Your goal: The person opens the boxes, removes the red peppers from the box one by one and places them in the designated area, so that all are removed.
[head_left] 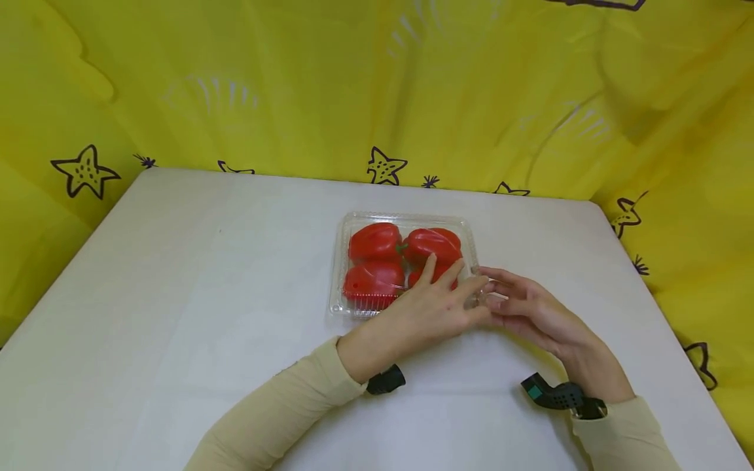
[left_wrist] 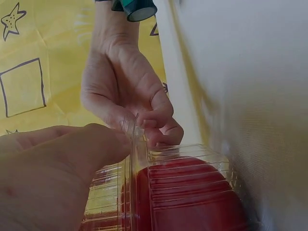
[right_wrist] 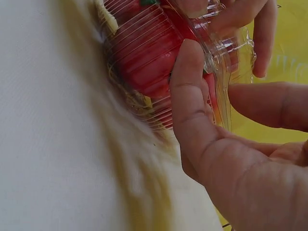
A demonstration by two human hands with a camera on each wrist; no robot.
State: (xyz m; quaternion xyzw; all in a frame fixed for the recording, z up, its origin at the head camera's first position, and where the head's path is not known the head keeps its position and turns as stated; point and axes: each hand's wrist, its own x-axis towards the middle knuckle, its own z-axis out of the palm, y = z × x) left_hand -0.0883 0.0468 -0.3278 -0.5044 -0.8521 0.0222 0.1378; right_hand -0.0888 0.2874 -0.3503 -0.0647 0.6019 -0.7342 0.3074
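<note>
A clear plastic clamshell box (head_left: 337, 275) holds several red bell peppers (head_left: 374, 242), and its lid lies over them. My left hand (head_left: 432, 307) reaches across the front right of the box with spread fingers resting on the lid. Its thumb touches the rim (left_wrist: 134, 178) in the left wrist view. My right hand (head_left: 538, 314) is at the box's right front corner. In the right wrist view its thumb (right_wrist: 269, 103) and index finger (right_wrist: 190, 91) pinch the rim from opposite sides. Fingers partly cover that corner in the head view.
The box stands on a white table (head_left: 235, 261). A yellow cloth (head_left: 294, 91) with drawn stars hangs behind and along both sides. Dark camera mounts (head_left: 556, 394) sit on both wrists.
</note>
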